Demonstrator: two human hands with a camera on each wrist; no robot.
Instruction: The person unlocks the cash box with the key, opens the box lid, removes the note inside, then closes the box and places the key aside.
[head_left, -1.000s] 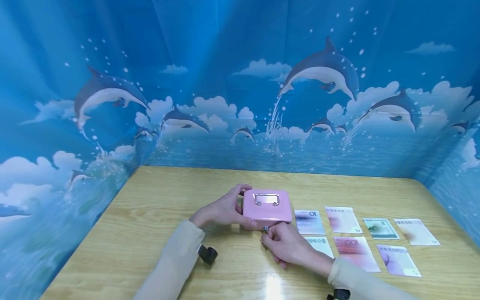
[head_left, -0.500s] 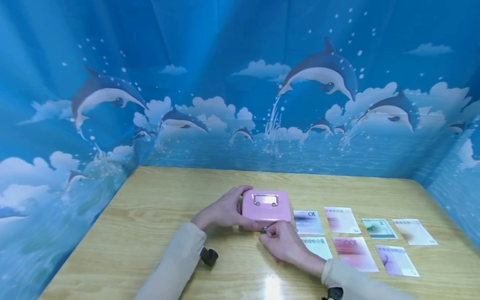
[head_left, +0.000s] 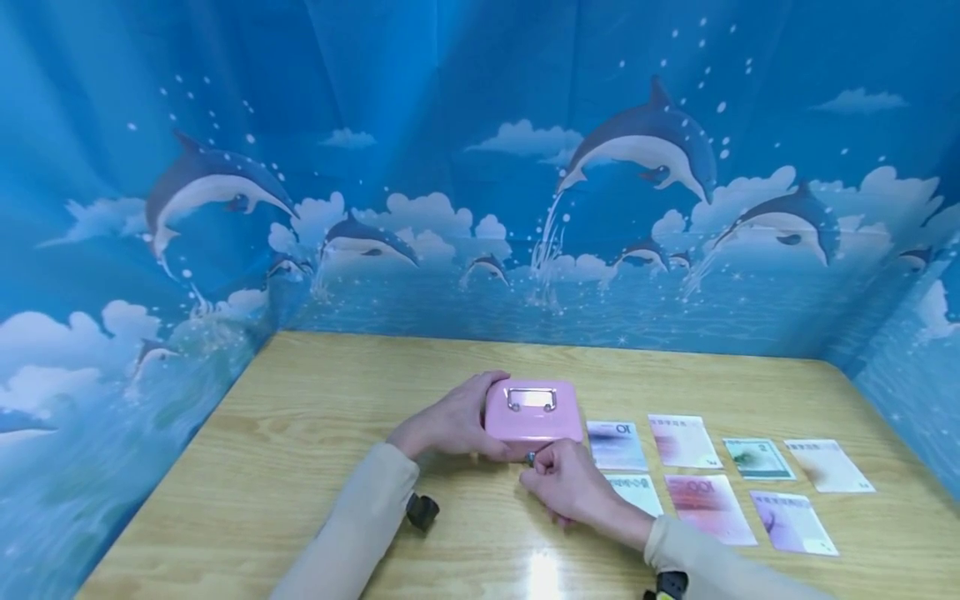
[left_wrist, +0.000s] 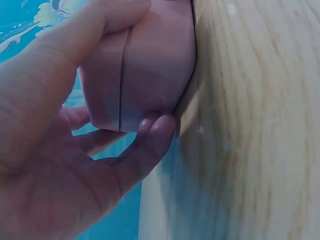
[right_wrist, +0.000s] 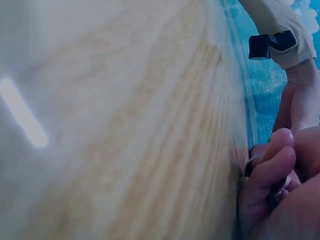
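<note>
A pink cash box [head_left: 534,417] with a silver handle on its lid stands on the table, lid down. My left hand [head_left: 453,421] grips its left side, thumb at the front and fingers round the end; in the left wrist view the box's side [left_wrist: 155,65] shows between thumb and fingertips. At the front of the box, my right hand [head_left: 566,482] pinches a small metal key [head_left: 531,458] at the lock. The fingers hide most of the key. In the right wrist view only dark metal bits [right_wrist: 251,165] show among the curled fingers.
Several banknotes lie flat in two rows to the right of the box, among them a red one [head_left: 708,508] and a green one [head_left: 759,458]. The right hand is close to a pale green note [head_left: 636,493]. A dolphin-print curtain [head_left: 480,167] surrounds the wooden table [head_left: 300,467].
My right hand has shifted slightly left and closer to the box front. Metal hanging below its fingers a second ago is now hidden. The left hand's fingers have settled closer against the box.
</note>
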